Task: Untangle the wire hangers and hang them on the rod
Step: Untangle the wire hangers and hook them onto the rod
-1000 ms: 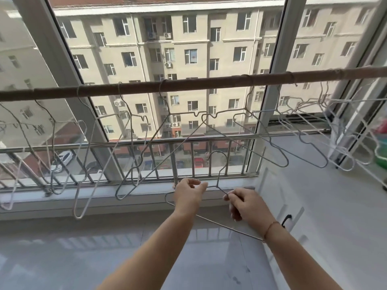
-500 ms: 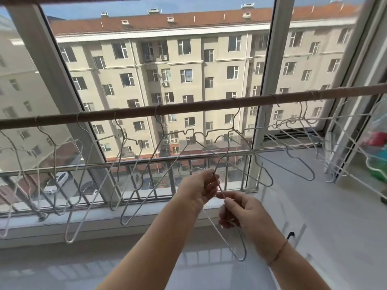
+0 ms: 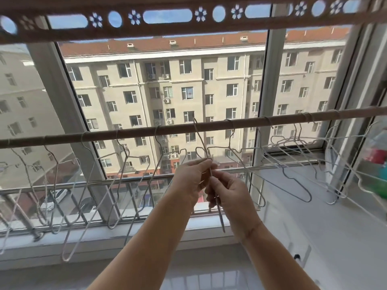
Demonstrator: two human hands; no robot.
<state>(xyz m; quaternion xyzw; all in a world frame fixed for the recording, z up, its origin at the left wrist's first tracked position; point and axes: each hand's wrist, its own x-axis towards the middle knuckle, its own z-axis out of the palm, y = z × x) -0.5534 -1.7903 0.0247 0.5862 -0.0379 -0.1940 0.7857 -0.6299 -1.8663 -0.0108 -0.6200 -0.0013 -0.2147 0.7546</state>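
Note:
A brown rod (image 3: 240,122) runs across the window at mid height. Several wire hangers (image 3: 125,174) hang from it on the left and more wire hangers (image 3: 293,164) crowd the right end. I hold one thin wire hanger (image 3: 219,214) upright and edge-on at the centre. Its hook (image 3: 195,124) reaches up to the rod's level. My left hand (image 3: 191,178) pinches the hanger's neck just under the hook. My right hand (image 3: 228,195) grips its body a little lower, touching the left hand.
A perforated brown bar with flower cut-outs (image 3: 167,16) spans the top. Behind the rod are window frames (image 3: 266,101) and a metal railing (image 3: 94,185). A white sill (image 3: 314,227) runs below. Coloured items (image 3: 377,155) sit at the far right.
Both hands have lifted the hanger from sill height toward the rod and turned it upright. The view has tilted upward, bringing the perforated bar into sight.

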